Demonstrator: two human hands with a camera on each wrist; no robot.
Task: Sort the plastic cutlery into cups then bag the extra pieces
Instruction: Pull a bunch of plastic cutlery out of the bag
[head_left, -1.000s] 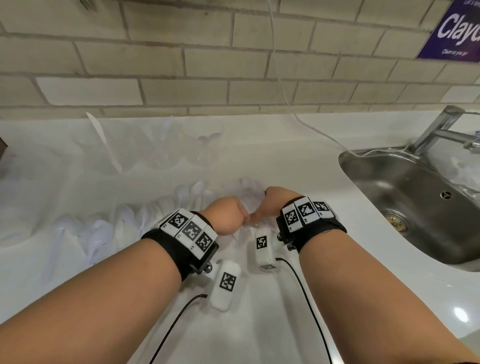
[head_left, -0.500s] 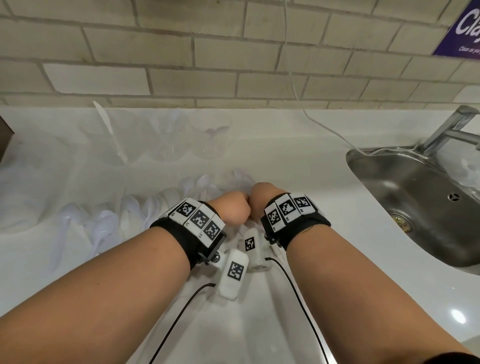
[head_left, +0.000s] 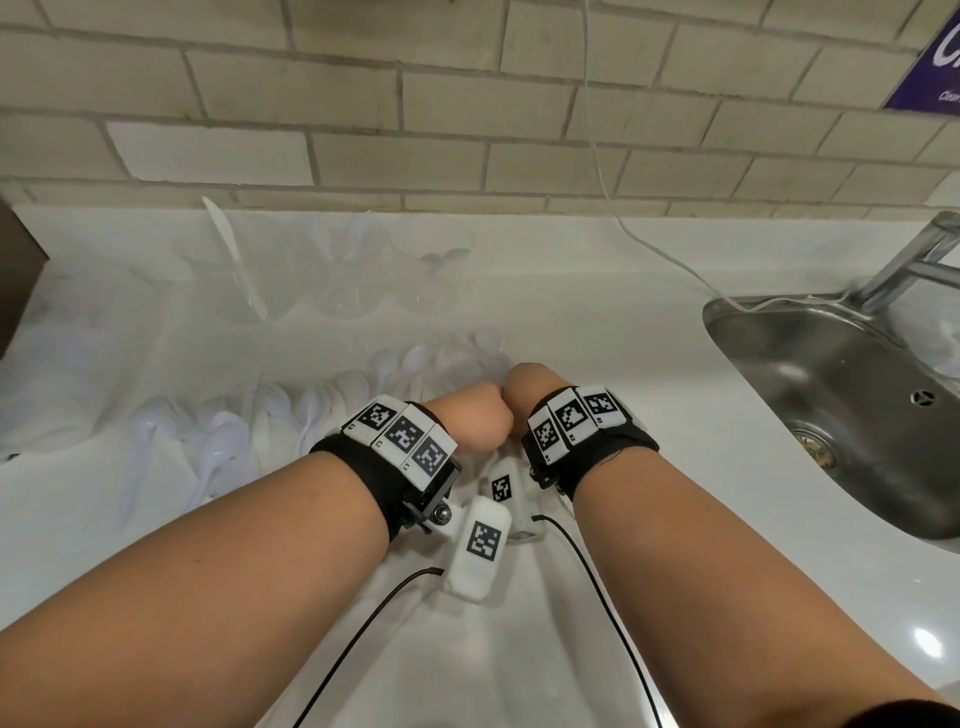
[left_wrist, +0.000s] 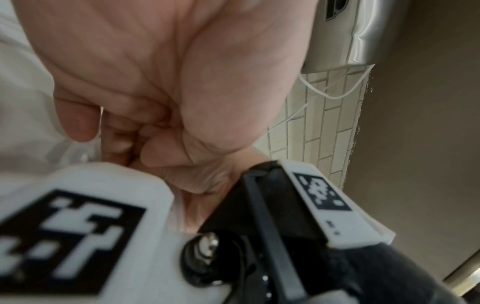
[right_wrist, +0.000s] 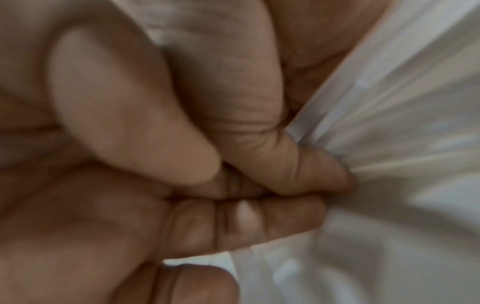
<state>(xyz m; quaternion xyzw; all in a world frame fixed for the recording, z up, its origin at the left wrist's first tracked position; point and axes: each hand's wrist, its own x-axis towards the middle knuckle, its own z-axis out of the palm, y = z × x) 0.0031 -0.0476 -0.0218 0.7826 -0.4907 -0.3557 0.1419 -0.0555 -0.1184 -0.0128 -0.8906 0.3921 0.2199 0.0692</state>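
1. Now your left hand (head_left: 475, 418) and right hand (head_left: 524, 387) sit knuckle to knuckle over the white surface (head_left: 597, 332), nearer to you than half a second ago, when they were further out over the pile.
2. Grip, right: fingers (right_wrist: 280, 156) curled and pinching bunched clear film, probably the mouth of the bag (right_wrist: 389, 144). Grip, left: fingers (left_wrist: 78, 121) folded into the palm with a thin clear edge caught between them; it seems the same bag, though you cannot confirm this from the wrist view.
3. White spoons (head_left: 218, 441) lie in a row on the surface to your left, apparently under clear film; whether all are inside the bag cannot be told.
4. Clear cups (head_left: 431, 270) stand by the brick wall; one holds a knife (head_left: 228, 249), another a spoon.
5. Reading: sorting looks done, and the drawing-in suggests you are closing the bag. Sink (head_left: 831, 395) to your right, not involved.
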